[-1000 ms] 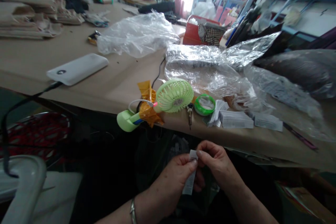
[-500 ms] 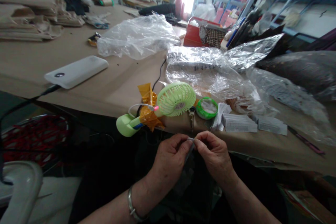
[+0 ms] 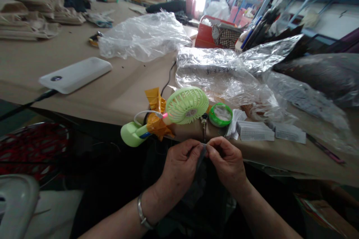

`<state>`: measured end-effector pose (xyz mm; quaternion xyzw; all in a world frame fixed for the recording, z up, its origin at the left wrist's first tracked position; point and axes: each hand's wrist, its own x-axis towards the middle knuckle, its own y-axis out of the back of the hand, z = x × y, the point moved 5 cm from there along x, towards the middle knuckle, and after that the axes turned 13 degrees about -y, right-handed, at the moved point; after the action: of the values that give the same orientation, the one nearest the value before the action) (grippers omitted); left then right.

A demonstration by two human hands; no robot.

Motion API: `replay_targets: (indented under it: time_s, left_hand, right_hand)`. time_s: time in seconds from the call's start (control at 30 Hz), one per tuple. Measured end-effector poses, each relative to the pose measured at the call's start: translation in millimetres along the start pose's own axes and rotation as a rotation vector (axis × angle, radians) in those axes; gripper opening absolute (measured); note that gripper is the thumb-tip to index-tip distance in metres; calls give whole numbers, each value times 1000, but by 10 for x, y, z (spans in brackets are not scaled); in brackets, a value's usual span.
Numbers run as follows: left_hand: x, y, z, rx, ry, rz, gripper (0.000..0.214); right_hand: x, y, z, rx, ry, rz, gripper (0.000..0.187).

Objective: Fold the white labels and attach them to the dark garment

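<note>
Just in front of the table edge, my left hand (image 3: pixel 180 166) and my right hand (image 3: pixel 227 165) meet with their fingertips almost touching. Thumb and forefinger of each pinch a thin grey piece (image 3: pixel 200 158), which hangs down from the left fingers. Whether it is cloth or plastic I cannot tell, and its lower part fades into my dark lap. Right behind the fingertips are a small metal tool (image 3: pixel 204 129) at the table edge and a green round tub (image 3: pixel 221 114) with whitish contents.
A green handheld fan (image 3: pixel 187 105) is fixed with orange tape (image 3: pixel 157 115) to the edge. Stacks of printed labels (image 3: pixel 256 131) lie right of it, then tweezers (image 3: pixel 325 149). Clear plastic bags (image 3: pixel 143 39) cover the table's middle. A white power bank (image 3: pixel 77 75) lies left.
Both hands keep their pinch and have risen very slightly. The grey piece shows more of its length below the left fingers. The view has shifted a little to the right.
</note>
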<state>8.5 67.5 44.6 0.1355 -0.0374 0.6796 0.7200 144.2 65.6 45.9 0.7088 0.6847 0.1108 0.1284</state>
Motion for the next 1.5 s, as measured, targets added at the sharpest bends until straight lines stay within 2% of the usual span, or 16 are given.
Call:
replay_targets:
  time_s: [0.6,0.77,0.83,0.9,1.03,1.1,1.2,1.37,1.43,1.5]
  left_hand:
    - [34,-3,-32,-13,53,8,17]
    - [-48,5,6,-33,51,-27,16]
    - [-92,25,-13,-17,61,-22,16]
    - [-131,35,-85,6,103,-25,15]
    - [-182,6,-280,21,207,-43,18]
    - [-213,-12,-344,38,243,-39,20]
    - [-287,-60,-400,67,289,-66,13]
    - [-387,-141,-447,20,309,-64,12]
    - [-383,-191,-428,-30,311,-69,12]
    - [-356,-267,-369,-98,323,-96,12]
  right_hand:
    - [44,-12,23,25,-5,17,12]
    - [-91,21,33,10,4,-13,9]
    - [-177,108,27,-67,52,4,12]
    - [-244,253,-3,-194,161,62,11]
    - [-256,605,-58,-559,427,320,16]
    - [-193,709,-19,-761,466,427,25]
    - [-94,739,83,-943,468,470,31]
    - [-93,746,112,-879,573,524,16]
    - [-105,779,93,-786,589,508,10]
    - [-123,817,74,-679,581,474,11]
